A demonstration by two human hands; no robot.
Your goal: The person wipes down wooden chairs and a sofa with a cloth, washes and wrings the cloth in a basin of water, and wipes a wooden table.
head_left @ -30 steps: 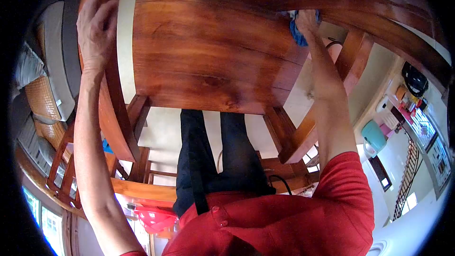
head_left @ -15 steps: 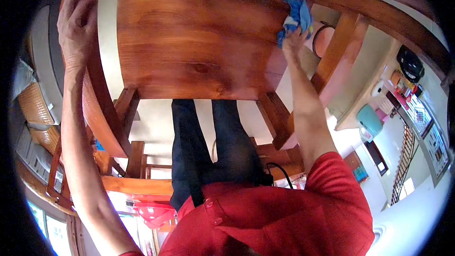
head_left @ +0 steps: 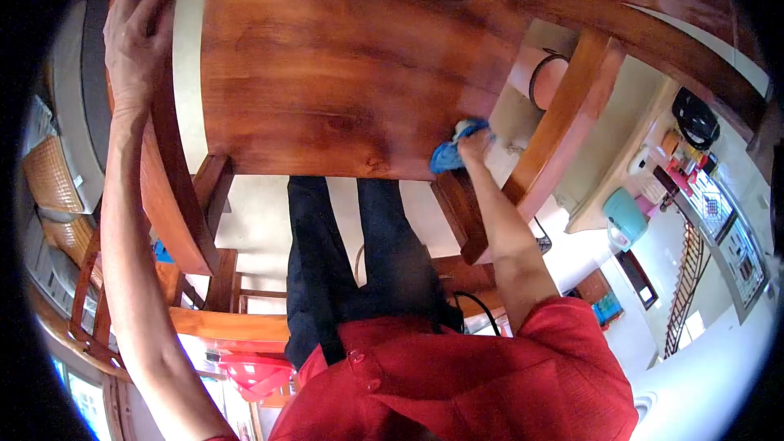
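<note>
A blue cloth [head_left: 447,158] is bunched in my right hand [head_left: 474,145], which presses it at the near right corner of a wide, reddish-brown wooden seat [head_left: 335,73]. My left hand [head_left: 135,49] is up at the left, its fingers bent round a curved wooden armrest [head_left: 173,196]; part of the grip is hidden. The seat's varnished grain shows in broad streaks. A square wooden post [head_left: 563,118] stands to the right of my right hand.
My legs in dark trousers [head_left: 327,261] are just below the seat edge. Woven baskets [head_left: 53,175] are at the left. On the right are a teal container [head_left: 627,216], a black helmet-like object [head_left: 696,118] and a stair railing [head_left: 684,286]. A red plastic item [head_left: 257,376] is at lower left.
My right hand has moved the blue cloth from the seat's far right side to its near right corner. My left hand has stayed on the armrest.
</note>
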